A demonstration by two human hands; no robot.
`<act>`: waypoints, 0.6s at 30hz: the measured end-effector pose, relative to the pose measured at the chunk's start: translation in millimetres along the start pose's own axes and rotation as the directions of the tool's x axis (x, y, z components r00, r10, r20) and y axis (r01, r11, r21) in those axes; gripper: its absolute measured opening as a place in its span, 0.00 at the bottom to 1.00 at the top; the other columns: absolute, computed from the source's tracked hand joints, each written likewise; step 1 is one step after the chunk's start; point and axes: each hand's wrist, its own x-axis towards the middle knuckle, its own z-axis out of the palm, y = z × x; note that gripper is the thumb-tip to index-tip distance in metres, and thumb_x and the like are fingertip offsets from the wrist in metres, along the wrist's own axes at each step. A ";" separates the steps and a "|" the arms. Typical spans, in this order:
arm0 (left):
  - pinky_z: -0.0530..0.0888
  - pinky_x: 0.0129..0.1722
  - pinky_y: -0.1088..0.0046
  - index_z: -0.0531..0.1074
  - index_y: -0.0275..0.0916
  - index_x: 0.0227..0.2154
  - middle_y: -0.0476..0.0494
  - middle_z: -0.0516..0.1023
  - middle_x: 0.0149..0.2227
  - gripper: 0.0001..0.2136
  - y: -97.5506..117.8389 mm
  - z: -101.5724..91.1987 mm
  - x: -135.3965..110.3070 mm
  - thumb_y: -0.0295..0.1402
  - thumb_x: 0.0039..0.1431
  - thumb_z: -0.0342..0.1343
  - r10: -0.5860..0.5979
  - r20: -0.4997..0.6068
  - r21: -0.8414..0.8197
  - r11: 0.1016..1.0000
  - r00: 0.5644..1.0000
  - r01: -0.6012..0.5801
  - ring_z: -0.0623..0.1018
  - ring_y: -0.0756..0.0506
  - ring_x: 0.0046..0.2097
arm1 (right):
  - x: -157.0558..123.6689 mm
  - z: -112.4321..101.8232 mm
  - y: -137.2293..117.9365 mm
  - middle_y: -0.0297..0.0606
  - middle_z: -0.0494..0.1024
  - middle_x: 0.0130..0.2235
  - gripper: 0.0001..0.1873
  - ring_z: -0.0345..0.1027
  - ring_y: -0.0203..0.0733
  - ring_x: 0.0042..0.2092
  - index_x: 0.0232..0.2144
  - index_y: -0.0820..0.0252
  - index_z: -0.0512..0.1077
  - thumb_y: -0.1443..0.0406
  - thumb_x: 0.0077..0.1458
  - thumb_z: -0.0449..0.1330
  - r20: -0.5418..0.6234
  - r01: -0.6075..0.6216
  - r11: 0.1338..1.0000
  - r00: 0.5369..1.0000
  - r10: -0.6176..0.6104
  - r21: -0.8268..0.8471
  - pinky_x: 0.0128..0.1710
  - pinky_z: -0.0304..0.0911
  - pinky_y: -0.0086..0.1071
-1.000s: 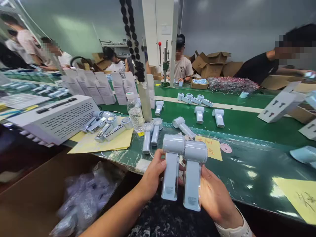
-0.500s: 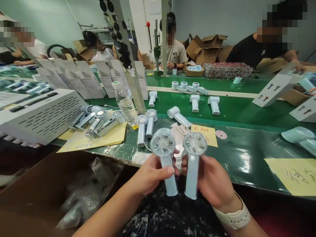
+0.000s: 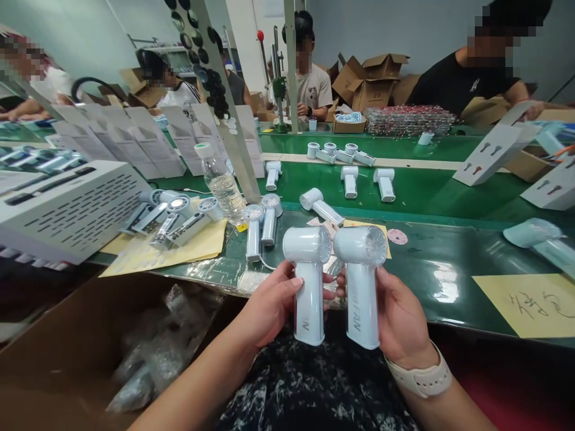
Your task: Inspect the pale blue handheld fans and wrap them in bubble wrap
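Note:
Two pale blue handheld fans stand upright side by side in front of me, both with clear film on them. My left hand (image 3: 281, 299) is closed around the handle of the left handheld fan (image 3: 309, 287), its thumb on the near face. The right handheld fan (image 3: 362, 287) is gripped by my right hand (image 3: 399, 317) from the right side. Both fan heads point rightward, and lettering shows low on the handles. Just beyond, another wrapped fan (image 3: 254, 233) and a second one (image 3: 271, 218) stand near a water bottle (image 3: 220, 182).
On the left are a white slotted machine (image 3: 76, 209) and fans piled on yellow paper (image 3: 171, 257). An open carton (image 3: 58, 353) holds plastic bags below the table edge. Several fans lie on the green belt (image 3: 417, 185). A metal post (image 3: 231, 131) rises beyond. Co-workers sit opposite.
Both fans have turned in my hands: their round grilles faced me, and now their sides show with heads pointing right. The view has shifted slightly.

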 end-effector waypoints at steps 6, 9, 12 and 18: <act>0.76 0.41 0.64 0.59 0.36 0.50 0.33 0.76 0.46 0.23 1.6 3.5 -6.6 0.41 0.57 0.61 0.042 0.017 0.154 0.987 0.999 -0.044 0.80 0.38 0.44 | -1.6 6.4 2.9 0.41 0.80 0.42 0.18 0.75 0.48 0.42 0.51 0.53 0.72 0.62 0.59 0.62 -0.045 0.061 0.998 0.997 -0.062 -0.023 0.41 0.74 0.40; 0.75 0.43 0.63 0.59 0.35 0.50 0.34 0.76 0.46 0.24 0.9 2.6 -9.1 0.43 0.57 0.60 0.068 0.049 0.188 0.979 0.996 -0.076 0.80 0.39 0.44 | -4.4 6.3 1.5 0.44 0.79 0.44 0.19 0.75 0.52 0.43 0.53 0.54 0.71 0.62 0.59 0.60 -0.044 0.035 0.997 0.998 -0.039 -0.072 0.39 0.75 0.44; 0.73 0.45 0.63 0.61 0.36 0.50 0.35 0.76 0.46 0.21 4.0 2.5 -13.6 0.40 0.59 0.58 0.120 0.046 0.349 0.928 0.992 -0.128 0.78 0.41 0.46 | -10.5 -0.8 -3.1 0.40 0.77 0.49 0.19 0.71 0.53 0.50 0.51 0.50 0.72 0.61 0.56 0.62 0.043 0.136 0.971 0.991 -0.131 -0.198 0.46 0.72 0.44; 0.52 0.64 0.53 0.72 0.39 0.43 0.38 0.77 0.49 0.10 21.0 7.4 -22.1 0.29 0.57 0.58 0.420 0.443 0.740 0.328 0.792 -0.588 0.71 0.39 0.57 | -31.4 -9.6 -20.2 0.42 0.69 0.59 0.28 0.58 0.60 0.61 0.54 0.46 0.68 0.63 0.50 0.68 0.598 0.624 0.497 0.766 -0.236 -0.603 0.60 0.56 0.52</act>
